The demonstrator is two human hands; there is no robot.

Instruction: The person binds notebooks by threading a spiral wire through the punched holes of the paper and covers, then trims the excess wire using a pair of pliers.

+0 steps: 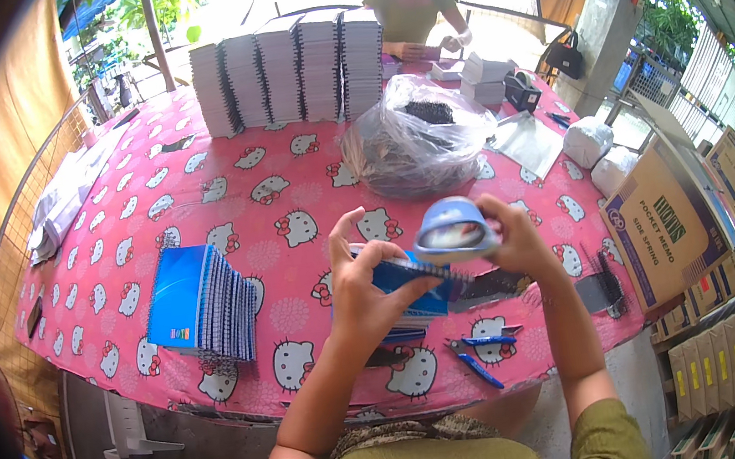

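Note:
My left hand (364, 289) is closed on a small blue spiral notebook (402, 275), its fingers and thumb gripping the cover near the black coil. In my right hand (516, 241) is a rounded blue-and-grey object (453, 228) with an oval opening, held just above the notebook; its exact kind is unclear. Below my hands, more blue notebooks (415, 317) are partly hidden. Blue-handled pliers (480, 370) lie spread on the table close to me. A stack of blue spiral notebooks (197, 301) stands to the left.
Tall stacks of coil-bound pages (289, 74) line the far side of the pink patterned table (196, 182). A clear plastic bag (417, 145) holds dark coils. Cardboard boxes (670, 224) stand at the right. Across the table sits another person (415, 17).

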